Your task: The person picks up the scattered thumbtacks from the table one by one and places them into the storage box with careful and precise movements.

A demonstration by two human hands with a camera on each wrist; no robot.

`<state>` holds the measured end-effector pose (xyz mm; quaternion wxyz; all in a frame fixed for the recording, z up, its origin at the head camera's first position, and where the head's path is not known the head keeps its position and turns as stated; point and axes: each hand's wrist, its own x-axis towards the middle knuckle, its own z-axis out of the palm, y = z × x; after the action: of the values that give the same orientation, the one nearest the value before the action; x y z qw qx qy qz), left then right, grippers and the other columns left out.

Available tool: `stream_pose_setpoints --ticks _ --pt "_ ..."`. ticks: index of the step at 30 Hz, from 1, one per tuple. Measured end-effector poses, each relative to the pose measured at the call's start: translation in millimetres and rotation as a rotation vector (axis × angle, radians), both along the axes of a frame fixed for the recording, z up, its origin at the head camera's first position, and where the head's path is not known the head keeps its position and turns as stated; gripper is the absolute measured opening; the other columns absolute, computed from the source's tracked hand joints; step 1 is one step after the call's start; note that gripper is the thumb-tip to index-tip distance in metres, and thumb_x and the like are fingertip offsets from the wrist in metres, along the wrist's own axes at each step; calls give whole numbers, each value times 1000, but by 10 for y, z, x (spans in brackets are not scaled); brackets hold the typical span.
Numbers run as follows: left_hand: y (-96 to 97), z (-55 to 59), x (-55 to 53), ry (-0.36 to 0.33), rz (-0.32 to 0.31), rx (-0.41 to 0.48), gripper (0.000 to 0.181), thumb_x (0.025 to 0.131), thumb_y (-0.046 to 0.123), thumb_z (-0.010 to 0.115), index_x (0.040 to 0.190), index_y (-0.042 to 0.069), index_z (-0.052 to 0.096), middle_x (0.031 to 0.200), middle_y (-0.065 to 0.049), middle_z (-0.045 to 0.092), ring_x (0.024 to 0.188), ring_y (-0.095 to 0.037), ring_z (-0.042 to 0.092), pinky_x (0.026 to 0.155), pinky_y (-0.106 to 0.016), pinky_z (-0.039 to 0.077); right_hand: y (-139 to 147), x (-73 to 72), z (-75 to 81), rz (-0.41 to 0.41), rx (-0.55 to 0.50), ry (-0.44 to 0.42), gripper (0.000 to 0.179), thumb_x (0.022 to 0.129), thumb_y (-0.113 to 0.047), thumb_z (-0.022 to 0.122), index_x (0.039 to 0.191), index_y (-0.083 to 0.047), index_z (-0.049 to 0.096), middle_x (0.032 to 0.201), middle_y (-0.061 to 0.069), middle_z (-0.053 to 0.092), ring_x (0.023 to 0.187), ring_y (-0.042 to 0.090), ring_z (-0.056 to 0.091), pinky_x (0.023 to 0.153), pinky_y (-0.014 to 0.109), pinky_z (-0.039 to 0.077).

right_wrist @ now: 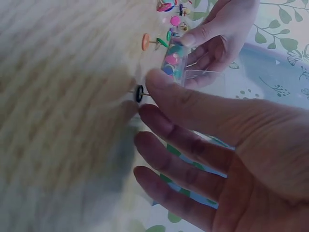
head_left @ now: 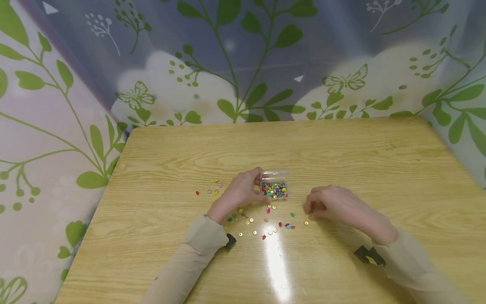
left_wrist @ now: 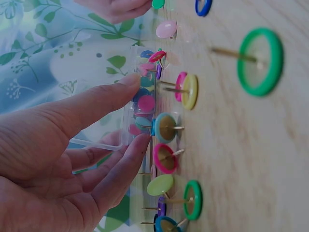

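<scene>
My left hand [head_left: 238, 191] grips a clear plastic box [head_left: 274, 174] by its left side, thumb near the front and fingers behind. Its lid stands open at the back, and many coloured thumbtacks [head_left: 276, 191] fill it. To the right of the box, my right hand [head_left: 338, 205] is low over the table. In the right wrist view a black thumbtack [right_wrist: 139, 94] lies just beyond the thumb and index fingertips, which are apart. A green thumbtack [left_wrist: 260, 62] lies point-up in the left wrist view.
Loose thumbtacks are scattered on the wooden table [head_left: 182, 147], mostly in front of the box, among them a red one [head_left: 280, 224] and a gold-looking one [head_left: 306, 223]. A few more lie left of my left hand. A leaf-patterned curtain [head_left: 265, 63] stands behind the table.
</scene>
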<state>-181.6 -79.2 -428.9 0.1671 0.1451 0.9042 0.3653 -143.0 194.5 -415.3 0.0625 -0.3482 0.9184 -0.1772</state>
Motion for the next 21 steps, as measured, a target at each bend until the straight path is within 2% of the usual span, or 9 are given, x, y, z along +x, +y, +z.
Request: stream_pose_setpoints --ticks 5,14,21 --pt "-6 4 -2 -4 -6 6 53 74 20 91 115 11 59 120 -9 67 93 -19 69 87 -34 57 -7 -17 -30 -16 -11 41 18 80 -16 84 79 -26 69 82 -18 64 70 -2 55 62 24 50" --pt "-10 9 6 10 -15 10 51 75 20 91 113 10 59 120 -10 67 93 -19 69 88 -35 56 -4 -27 -6 -64 19 57 19 81 -16 84 78 -25 68 79 -16 62 66 0 50 58 24 46" --pt "-9 -5 1 0 -6 14 49 74 20 91 110 11 58 120 -10 66 92 -19 69 87 -34 57 -59 -82 10 -68 -49 108 18 85 -4 78 83 -18 66 76 -7 69 62 4 61 53 20 48"
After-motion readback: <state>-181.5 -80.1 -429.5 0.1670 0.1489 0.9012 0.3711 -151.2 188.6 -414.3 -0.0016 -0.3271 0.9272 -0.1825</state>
